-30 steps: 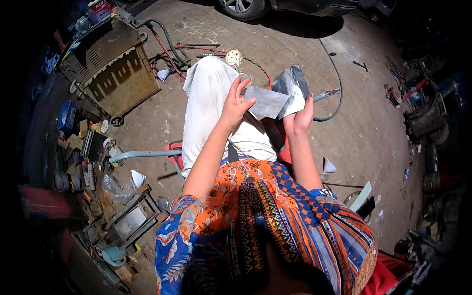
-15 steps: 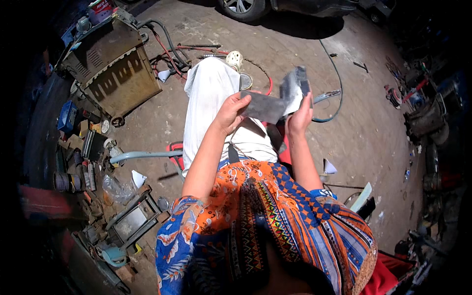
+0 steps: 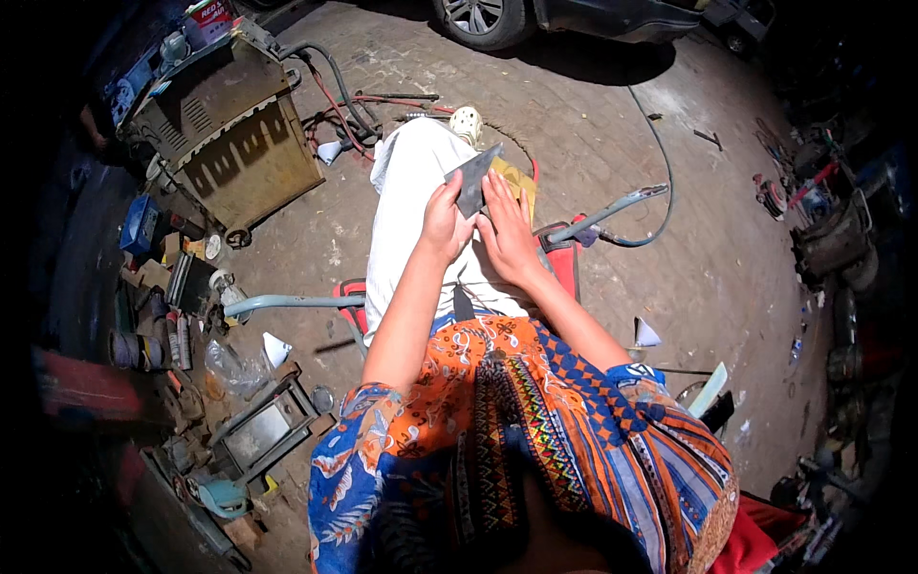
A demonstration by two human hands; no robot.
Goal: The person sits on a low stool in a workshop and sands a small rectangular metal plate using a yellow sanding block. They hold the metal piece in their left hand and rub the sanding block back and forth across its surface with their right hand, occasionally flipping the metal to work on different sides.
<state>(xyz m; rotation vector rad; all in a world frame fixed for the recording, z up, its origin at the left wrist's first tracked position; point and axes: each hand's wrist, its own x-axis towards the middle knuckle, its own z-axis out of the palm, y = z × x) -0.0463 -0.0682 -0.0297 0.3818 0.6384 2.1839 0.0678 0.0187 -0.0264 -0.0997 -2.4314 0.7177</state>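
Observation:
My left hand [image 3: 444, 228] grips a flat, dark grey rectangular plate [image 3: 471, 194] above my lap, with the thumb along its near left side. Against the plate's right side lies my right hand [image 3: 509, 234], its fingers long and close together. Under and beyond those fingers shows a tan sheet that looks like the back of sandpaper [image 3: 516, 179]. The right hand holds this sheet against the plate; its grip underneath is hidden. Both hands are over my white trousers [image 3: 406, 210].
A dusty metal machine [image 3: 244, 153] with hoses stands at the far left. Tools and scrap, including a small metal frame [image 3: 263, 430], litter the left floor. A grey-blue bar [image 3: 612, 212] juts out right of my lap. A car wheel [image 3: 478, 17] is at the top.
The right hand has moved left and turned, laying its sheet against the plate. The sheet's tan side shows where grey showed before. The left hand has tilted the plate more upright.

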